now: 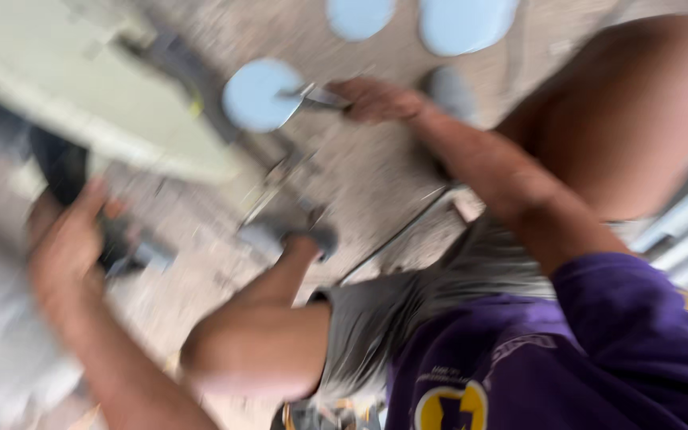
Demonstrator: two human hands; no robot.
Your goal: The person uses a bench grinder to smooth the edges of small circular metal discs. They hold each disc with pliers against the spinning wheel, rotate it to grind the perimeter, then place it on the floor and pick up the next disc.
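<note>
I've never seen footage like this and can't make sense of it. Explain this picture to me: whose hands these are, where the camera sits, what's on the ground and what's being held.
There is no machine here. One camera worn on a person's head looks down at their own body, and the picture is badly blurred by motion. You see their purple shirt, grey shorts and bare knees. The right hand reaches forward and grips a thin metal tool whose tip meets a pale blue round disc. Two more discs lie further off on the speckled concrete floor. The left hand is raised, fingers spread, beside a dark object too blurred to identify. A pale green slab lies at upper left.
</note>
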